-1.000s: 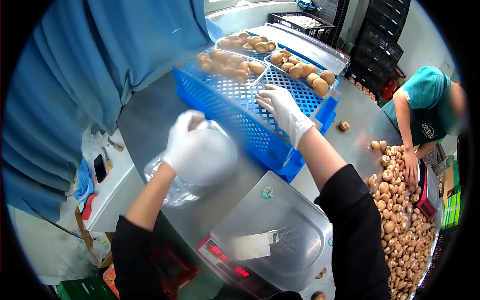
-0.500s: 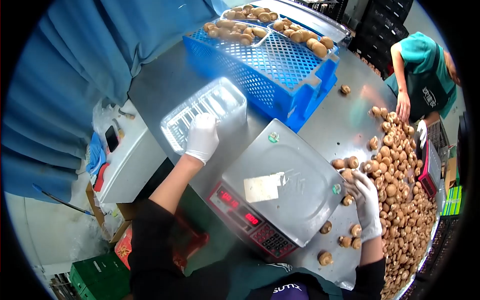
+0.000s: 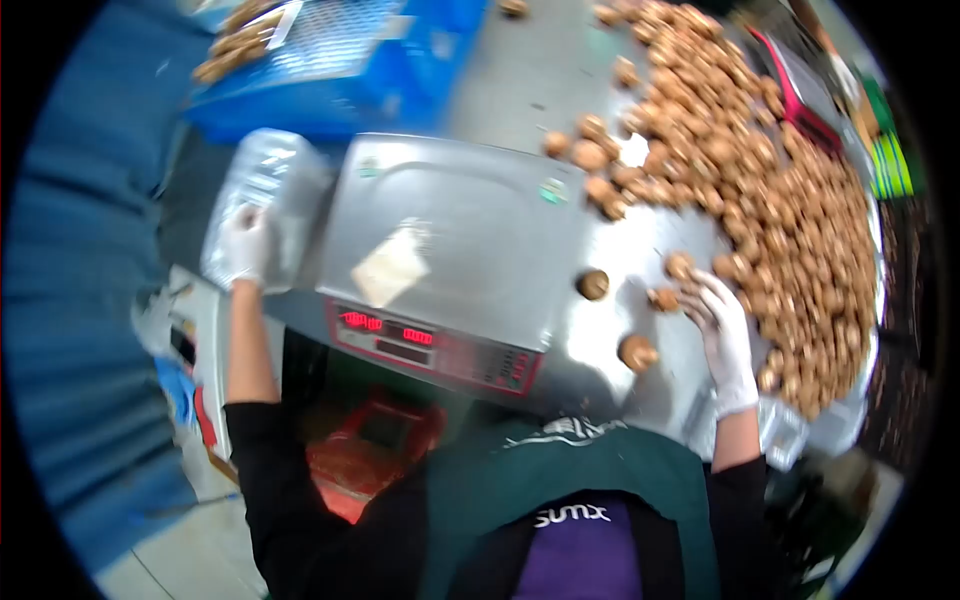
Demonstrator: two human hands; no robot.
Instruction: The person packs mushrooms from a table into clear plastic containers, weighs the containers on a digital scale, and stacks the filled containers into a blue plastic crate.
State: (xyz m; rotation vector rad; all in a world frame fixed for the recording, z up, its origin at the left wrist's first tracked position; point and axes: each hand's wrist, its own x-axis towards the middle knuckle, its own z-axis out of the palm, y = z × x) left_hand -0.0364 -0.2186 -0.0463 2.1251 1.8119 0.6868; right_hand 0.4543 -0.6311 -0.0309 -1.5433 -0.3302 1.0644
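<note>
Gloved left grip point(image 3: 247, 243) closed on a clear tray point(image 3: 283, 165) beside the scale point(image 3: 460, 235), I spread my right grip point(image 3: 692, 290), partly open, at two mushrooms point(image 3: 663, 299) on the metal surface point(image 3: 597, 385); contact is unclear.

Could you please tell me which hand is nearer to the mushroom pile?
Right. The right hand is beside the pile, its fingers at loose mushrooms near the edge. The left hand is at the clear tray, across the scale from it.
</note>
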